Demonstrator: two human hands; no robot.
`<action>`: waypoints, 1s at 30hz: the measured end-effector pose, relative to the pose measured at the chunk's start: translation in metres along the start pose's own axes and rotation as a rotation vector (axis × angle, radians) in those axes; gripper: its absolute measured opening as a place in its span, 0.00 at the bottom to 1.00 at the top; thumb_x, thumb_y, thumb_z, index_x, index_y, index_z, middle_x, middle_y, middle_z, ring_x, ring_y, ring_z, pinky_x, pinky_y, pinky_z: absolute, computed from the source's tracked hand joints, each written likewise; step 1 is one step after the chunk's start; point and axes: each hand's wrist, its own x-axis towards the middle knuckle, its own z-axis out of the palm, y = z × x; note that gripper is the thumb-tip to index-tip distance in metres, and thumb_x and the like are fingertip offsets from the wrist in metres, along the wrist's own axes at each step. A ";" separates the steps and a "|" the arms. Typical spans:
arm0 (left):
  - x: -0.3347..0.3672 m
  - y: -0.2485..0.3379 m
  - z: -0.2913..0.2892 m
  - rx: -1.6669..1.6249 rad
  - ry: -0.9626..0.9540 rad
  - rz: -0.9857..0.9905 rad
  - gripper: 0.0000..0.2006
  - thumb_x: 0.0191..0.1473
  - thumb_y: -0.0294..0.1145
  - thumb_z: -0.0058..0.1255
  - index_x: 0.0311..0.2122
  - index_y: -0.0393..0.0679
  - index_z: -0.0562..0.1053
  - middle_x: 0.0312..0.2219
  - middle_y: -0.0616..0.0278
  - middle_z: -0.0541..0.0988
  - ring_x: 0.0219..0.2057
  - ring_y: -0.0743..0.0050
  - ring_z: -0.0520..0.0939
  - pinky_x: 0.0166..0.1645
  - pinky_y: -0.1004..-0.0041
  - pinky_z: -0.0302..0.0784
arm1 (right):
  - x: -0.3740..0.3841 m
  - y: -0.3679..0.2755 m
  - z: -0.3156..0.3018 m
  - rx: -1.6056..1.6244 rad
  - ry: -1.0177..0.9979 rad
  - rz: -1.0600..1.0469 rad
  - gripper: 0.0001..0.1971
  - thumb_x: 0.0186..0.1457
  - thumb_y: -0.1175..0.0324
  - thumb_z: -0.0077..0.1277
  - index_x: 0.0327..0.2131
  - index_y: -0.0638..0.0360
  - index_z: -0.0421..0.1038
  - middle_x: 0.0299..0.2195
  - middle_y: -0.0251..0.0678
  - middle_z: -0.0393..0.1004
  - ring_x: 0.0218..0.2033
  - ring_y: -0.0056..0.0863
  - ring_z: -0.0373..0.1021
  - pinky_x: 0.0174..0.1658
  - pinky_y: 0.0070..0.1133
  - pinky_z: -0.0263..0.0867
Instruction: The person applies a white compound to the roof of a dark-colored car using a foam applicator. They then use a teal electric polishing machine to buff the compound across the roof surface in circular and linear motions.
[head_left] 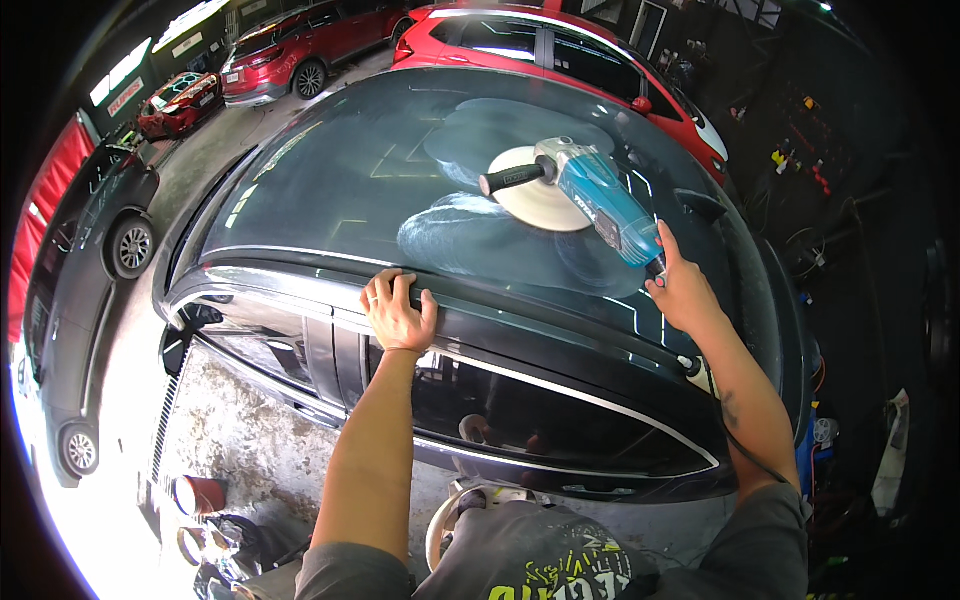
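Observation:
My right hand (688, 288) is closed around the rear end of a teal and grey car polisher (605, 205). The tool's round, off-white pad (520, 208) lies against the dark car roof (330, 180). A black side handle (515, 178) sticks out to the left with no hand on it. Whitish haze (450, 238) is smeared on the roof around the pad. My left hand (398, 318) rests on the roof's near edge above the side windows, fingers apart and slightly bent over it. The polisher's power cord (745, 445) hangs beside my right forearm.
Red cars (545, 50) stand beyond the roof, and a dark car (75, 290) is parked at the left. A reddish bucket (198, 495) and a dark bundle (245, 545) lie on the floor at lower left. Dark wall with hanging tools (800, 150) at right.

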 end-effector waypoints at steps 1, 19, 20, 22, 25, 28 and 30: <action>0.000 0.000 -0.001 -0.001 -0.003 -0.001 0.16 0.52 0.38 0.61 0.46 0.48 0.79 0.50 0.59 0.78 0.56 0.50 0.76 0.67 0.49 0.61 | 0.002 -0.001 0.002 -0.008 0.013 -0.016 0.51 0.62 0.69 0.61 0.81 0.42 0.39 0.48 0.59 0.83 0.49 0.60 0.80 0.55 0.46 0.75; -0.002 -0.005 0.003 0.002 0.009 -0.002 0.16 0.51 0.39 0.61 0.45 0.48 0.79 0.51 0.59 0.77 0.56 0.49 0.75 0.67 0.48 0.62 | 0.057 -0.138 0.017 -0.083 -0.072 -0.255 0.48 0.64 0.68 0.60 0.80 0.50 0.42 0.47 0.47 0.84 0.49 0.50 0.81 0.53 0.43 0.77; -0.002 -0.005 0.002 -0.003 0.002 -0.005 0.16 0.52 0.39 0.61 0.46 0.48 0.79 0.51 0.58 0.77 0.56 0.49 0.75 0.67 0.47 0.62 | 0.058 -0.138 0.017 -0.074 -0.079 -0.260 0.48 0.64 0.68 0.60 0.80 0.50 0.42 0.47 0.47 0.84 0.49 0.50 0.81 0.52 0.43 0.77; -0.001 -0.004 0.004 -0.010 0.001 -0.008 0.16 0.52 0.40 0.60 0.46 0.48 0.79 0.51 0.58 0.77 0.57 0.49 0.75 0.67 0.47 0.62 | 0.057 -0.133 0.016 -0.065 -0.073 -0.256 0.48 0.64 0.68 0.60 0.80 0.50 0.42 0.46 0.47 0.84 0.48 0.51 0.82 0.52 0.44 0.77; -0.003 -0.005 0.005 -0.009 0.004 -0.006 0.17 0.52 0.40 0.60 0.46 0.48 0.79 0.51 0.58 0.77 0.57 0.49 0.75 0.67 0.47 0.62 | 0.043 -0.110 0.015 -0.063 -0.045 -0.234 0.48 0.64 0.68 0.60 0.80 0.47 0.42 0.46 0.49 0.84 0.47 0.52 0.82 0.51 0.44 0.78; -0.003 -0.004 0.004 -0.011 0.012 -0.002 0.16 0.52 0.40 0.60 0.46 0.48 0.79 0.50 0.59 0.77 0.57 0.50 0.75 0.67 0.48 0.62 | 0.025 -0.073 0.014 -0.047 -0.022 -0.210 0.48 0.63 0.68 0.61 0.80 0.43 0.42 0.46 0.51 0.84 0.45 0.54 0.82 0.50 0.46 0.77; -0.002 -0.002 0.004 -0.016 0.022 0.000 0.16 0.52 0.40 0.60 0.46 0.49 0.79 0.50 0.60 0.78 0.57 0.51 0.76 0.67 0.48 0.61 | 0.009 -0.043 0.011 -0.030 -0.007 -0.188 0.49 0.63 0.69 0.61 0.80 0.42 0.42 0.46 0.52 0.84 0.44 0.55 0.82 0.50 0.46 0.77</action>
